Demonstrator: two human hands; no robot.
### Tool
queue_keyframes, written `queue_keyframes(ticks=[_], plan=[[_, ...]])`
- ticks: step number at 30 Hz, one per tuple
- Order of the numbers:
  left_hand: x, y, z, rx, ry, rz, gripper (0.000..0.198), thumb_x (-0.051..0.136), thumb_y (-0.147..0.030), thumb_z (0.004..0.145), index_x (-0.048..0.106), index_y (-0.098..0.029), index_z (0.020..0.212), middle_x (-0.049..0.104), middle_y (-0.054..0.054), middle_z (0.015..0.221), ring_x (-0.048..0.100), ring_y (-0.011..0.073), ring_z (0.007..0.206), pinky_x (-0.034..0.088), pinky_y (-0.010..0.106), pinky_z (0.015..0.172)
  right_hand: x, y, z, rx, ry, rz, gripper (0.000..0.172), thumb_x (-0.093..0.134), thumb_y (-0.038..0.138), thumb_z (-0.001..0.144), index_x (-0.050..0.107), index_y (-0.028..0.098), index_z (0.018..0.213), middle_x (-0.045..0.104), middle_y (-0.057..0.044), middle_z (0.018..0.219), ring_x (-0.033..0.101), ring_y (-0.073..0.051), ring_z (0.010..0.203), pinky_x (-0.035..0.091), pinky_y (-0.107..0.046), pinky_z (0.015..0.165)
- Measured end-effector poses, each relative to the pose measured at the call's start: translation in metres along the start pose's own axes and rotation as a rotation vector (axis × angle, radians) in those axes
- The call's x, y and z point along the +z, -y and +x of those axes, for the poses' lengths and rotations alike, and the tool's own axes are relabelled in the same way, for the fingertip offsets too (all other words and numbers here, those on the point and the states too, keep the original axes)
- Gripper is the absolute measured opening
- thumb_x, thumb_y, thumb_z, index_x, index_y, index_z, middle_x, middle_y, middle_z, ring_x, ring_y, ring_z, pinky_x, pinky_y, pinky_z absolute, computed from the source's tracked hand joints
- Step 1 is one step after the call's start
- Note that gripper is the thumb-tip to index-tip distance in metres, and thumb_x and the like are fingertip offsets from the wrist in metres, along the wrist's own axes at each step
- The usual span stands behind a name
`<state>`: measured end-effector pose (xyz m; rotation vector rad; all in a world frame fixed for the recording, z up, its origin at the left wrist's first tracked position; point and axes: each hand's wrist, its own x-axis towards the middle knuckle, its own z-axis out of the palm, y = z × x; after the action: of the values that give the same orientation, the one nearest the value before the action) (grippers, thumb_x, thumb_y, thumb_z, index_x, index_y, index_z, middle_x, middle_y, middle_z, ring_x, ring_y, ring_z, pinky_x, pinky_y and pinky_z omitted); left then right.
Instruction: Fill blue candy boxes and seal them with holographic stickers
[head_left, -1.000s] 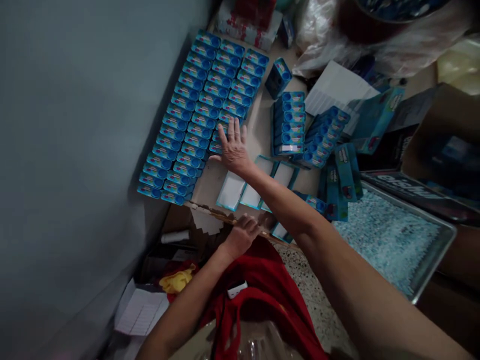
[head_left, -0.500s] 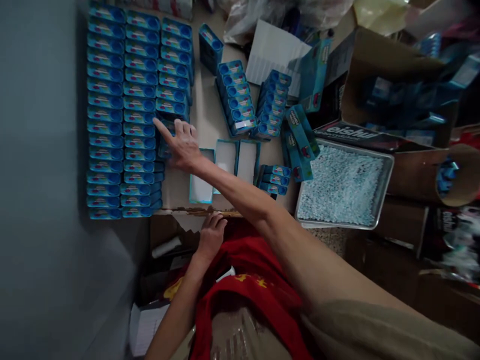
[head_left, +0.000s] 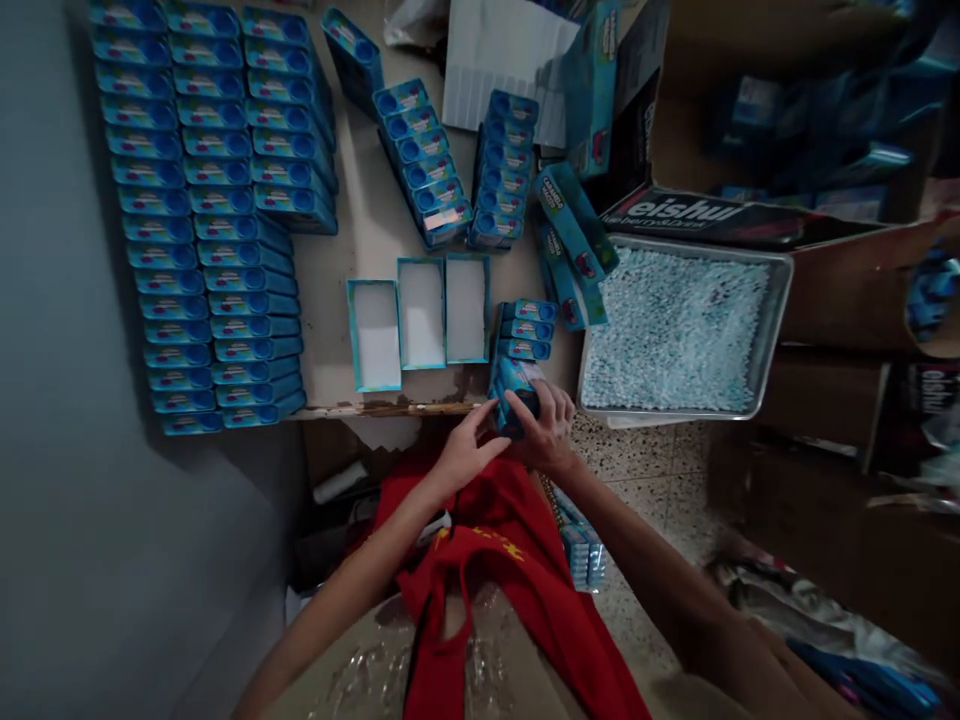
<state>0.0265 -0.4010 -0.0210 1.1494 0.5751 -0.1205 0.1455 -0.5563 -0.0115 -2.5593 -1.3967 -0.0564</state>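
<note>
At the table's front edge both of my hands meet at a small blue printed box (head_left: 516, 385). My right hand (head_left: 549, 428) grips its right side, with the fingers curled over it. From the left, my left hand (head_left: 466, 455) holds the near end, thumb and forefinger around it. The fingers hide part of the box, so I cannot tell whether more than one is held. Just beyond it lies a short stack of similar blue boxes (head_left: 529, 332). Left of that stack, three shallow blue-rimmed trays with white insides (head_left: 423, 315) lie side by side.
Long rows of blue boxes (head_left: 217, 140) fill the table's left side by the wall. Two shorter rows (head_left: 425, 160) stand farther back. To the right are a metal tray of pale blue pieces (head_left: 675, 330), loose blue cartons (head_left: 574, 225) and an open cardboard box (head_left: 795, 225).
My right hand has come from the left rows to the front edge and now grips a blue box. My left hand has left the table edge and joined it. The view has shifted.
</note>
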Motion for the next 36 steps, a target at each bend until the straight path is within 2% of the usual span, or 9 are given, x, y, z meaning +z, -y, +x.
queue_keyframes(ticks=[3,6,13,16,19,23,31,34,36], plan=[[0.015,0.015,0.019,0.053,-0.043,0.171,0.074,0.075,-0.021,0.084,0.05,-0.021,0.154,0.054,0.015,0.158,0.056,0.0299,0.143,0.045,0.052,0.124,0.013,-0.013,-0.004,-0.039,0.045,0.017,0.058,0.068,0.042,0.09,0.061,0.037,0.148,0.047,-0.017,0.155,0.044,-0.041,0.146,0.041,-0.061,0.115],[0.017,0.027,0.028,0.077,-0.082,0.218,0.072,0.073,-0.017,0.087,0.049,-0.023,0.154,0.058,0.015,0.153,0.06,0.0285,0.138,0.049,0.052,0.12,0.021,-0.013,-0.003,0.022,0.135,0.033,0.058,0.066,0.038,0.092,0.061,0.037,0.149,0.049,-0.016,0.155,0.043,-0.041,0.147,0.039,-0.062,0.118],[0.019,0.032,0.049,0.13,-0.265,0.459,0.042,0.066,-0.021,0.096,0.066,-0.023,0.138,0.068,0.013,0.133,0.067,0.026,0.123,0.058,0.046,0.107,0.016,-0.016,0.019,0.048,0.224,0.108,0.066,0.062,0.037,0.094,0.05,0.03,0.158,0.043,-0.018,0.161,0.039,-0.042,0.152,0.04,-0.068,0.118],[0.017,0.033,0.063,0.178,-0.24,0.593,0.041,0.058,-0.025,0.102,0.063,-0.021,0.143,0.058,0.016,0.15,0.057,0.0278,0.14,0.049,0.049,0.119,0.018,-0.019,0.027,0.046,0.192,0.1,0.068,0.062,0.043,0.093,0.05,0.022,0.157,0.043,-0.023,0.157,0.039,-0.046,0.147,0.045,-0.07,0.113],[0.012,0.033,0.07,0.243,-0.149,0.678,0.057,0.052,-0.025,0.104,0.043,-0.018,0.16,0.042,0.017,0.167,0.04,0.0266,0.155,0.04,0.049,0.126,0.022,-0.021,0.03,0.05,0.192,0.083,0.071,0.062,0.052,0.093,0.052,0.017,0.155,0.046,-0.026,0.152,0.043,-0.047,0.143,0.047,-0.07,0.11],[0.003,0.034,0.073,0.274,-0.058,0.788,0.069,0.059,-0.034,0.102,0.034,-0.016,0.165,0.043,0.02,0.167,0.043,0.0313,0.149,0.042,0.052,0.121,0.025,-0.022,0.025,0.049,0.164,0.055,0.073,0.064,0.055,0.093,0.051,0.02,0.156,0.049,-0.027,0.152,0.045,-0.047,0.144,0.046,-0.069,0.11],[-0.01,0.018,0.079,0.286,0.059,1.002,0.072,0.058,-0.046,0.102,0.04,-0.011,0.162,0.046,0.021,0.164,0.055,0.0309,0.125,0.048,0.044,0.106,0.017,-0.021,0.009,-0.023,0.103,0.143,0.083,0.059,0.045,0.101,0.019,0.015,0.168,0.042,-0.029,0.161,0.036,-0.039,0.157,0.048,-0.061,0.115],[-0.014,0.008,0.078,0.318,0.074,1.067,0.071,0.062,-0.05,0.1,0.046,-0.014,0.159,0.053,0.02,0.159,0.054,0.0324,0.129,0.047,0.046,0.106,0.017,-0.026,0.005,-0.072,0.082,0.129,0.079,0.059,0.042,0.103,0.022,0.014,0.166,0.046,-0.028,0.16,0.038,-0.036,0.157,0.047,-0.057,0.117],[-0.011,0.008,0.076,0.317,0.0,1.054,0.072,0.068,-0.053,0.096,0.051,-0.018,0.157,0.058,0.017,0.155,0.051,0.0335,0.135,0.043,0.047,0.113,0.019,-0.029,0.005,-0.033,0.062,0.066,0.078,0.059,0.048,0.102,0.029,0.013,0.164,0.044,-0.029,0.162,0.036,-0.037,0.158,0.043,-0.06,0.12]])
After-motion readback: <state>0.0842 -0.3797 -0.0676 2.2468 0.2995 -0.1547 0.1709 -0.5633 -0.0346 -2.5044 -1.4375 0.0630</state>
